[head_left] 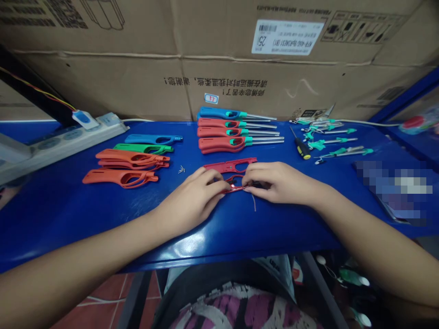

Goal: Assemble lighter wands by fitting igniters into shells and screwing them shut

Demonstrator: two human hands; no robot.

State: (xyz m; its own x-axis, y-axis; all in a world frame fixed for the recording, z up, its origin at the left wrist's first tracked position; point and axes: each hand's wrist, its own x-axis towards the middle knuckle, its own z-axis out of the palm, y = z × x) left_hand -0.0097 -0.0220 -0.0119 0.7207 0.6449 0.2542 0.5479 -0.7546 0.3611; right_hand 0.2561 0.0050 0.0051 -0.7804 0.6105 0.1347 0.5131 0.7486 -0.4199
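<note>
Close to the table's front edge, a red lighter shell half [236, 188] is pinched between my two hands. The fingers of my left hand [197, 196] close on its left end. My right hand [274, 183] grips the other end, where dark small parts show and a thin wire [254, 203] hangs down. Fingers hide most of the shell's inside. Just behind it lies another red shell half [229, 165], flat on the table. A few small screws [181, 169] are scattered left of my left hand.
Several assembled lighters [222, 145] lie at the back middle. Orange shells [118, 177], a green shell [144, 148] and a blue shell [151, 138] are at left, near a power strip [61, 141]. A screwdriver [302, 147], metal-tube inner parts [338, 141] and a pixelated object [394, 187] lie right.
</note>
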